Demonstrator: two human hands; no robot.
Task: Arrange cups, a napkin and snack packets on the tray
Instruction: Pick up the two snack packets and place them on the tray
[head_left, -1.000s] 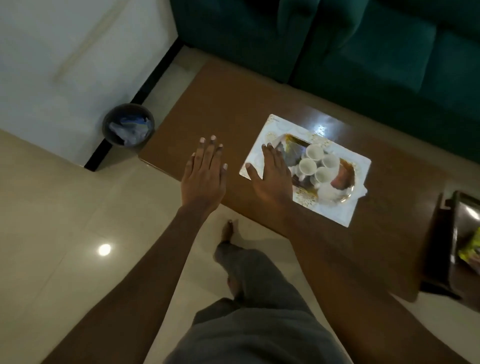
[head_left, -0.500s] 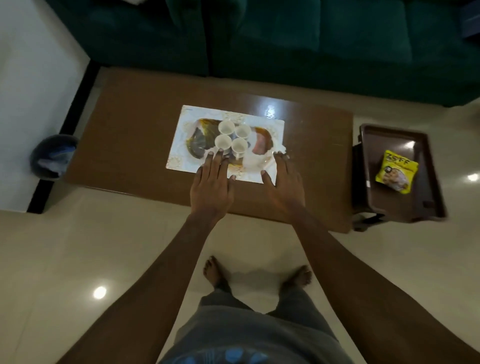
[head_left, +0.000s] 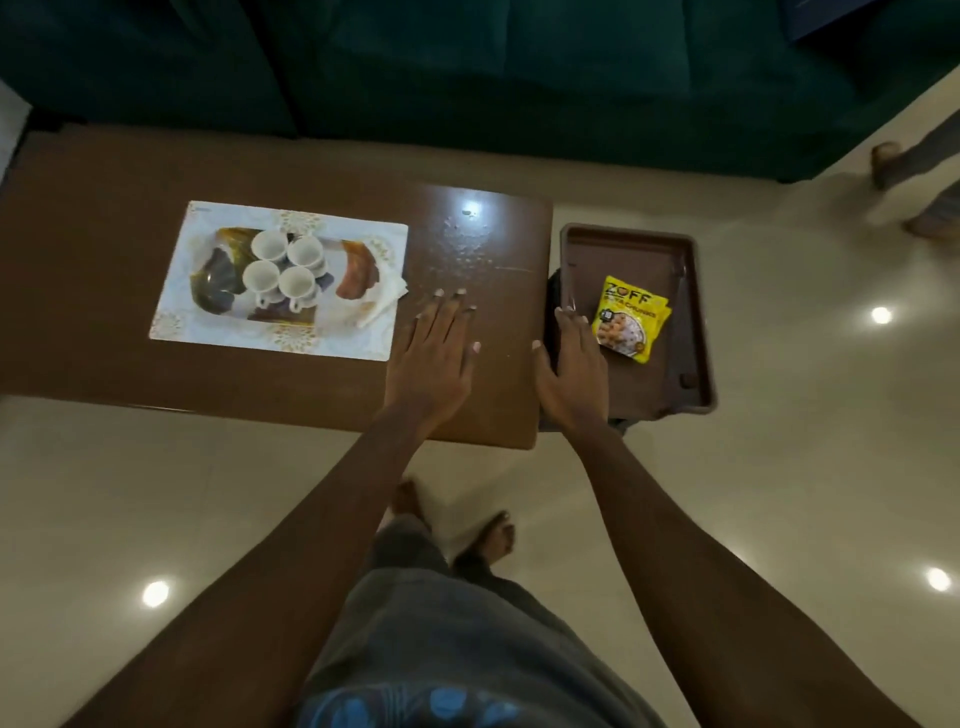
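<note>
Brown wood fills the head view: my table (head_left: 130, 171) carries the white tray (head_left: 171, 317) on its left half. Four white cups (head_left: 283, 267) stand clustered at the tray's middle, and a folded napkin (head_left: 382, 299) lies at its right edge, so those parts look done. The yellow snack packet (head_left: 629, 318) is left to move, I judge; it lies in a brown bin (head_left: 693, 322) just beside the table's right end, well apart from the tray.

My left hand (head_left: 434, 358) is spread flat and empty over the table, near the tray's right corner. My right hand (head_left: 571, 371) is open and empty too, fingers straight, at the bin's left rim just beside the packet.

Nothing blocks the reach. A green sofa (head_left: 467, 67) runs along the far side, and another person's feet (head_left: 904, 176) show far right.
</note>
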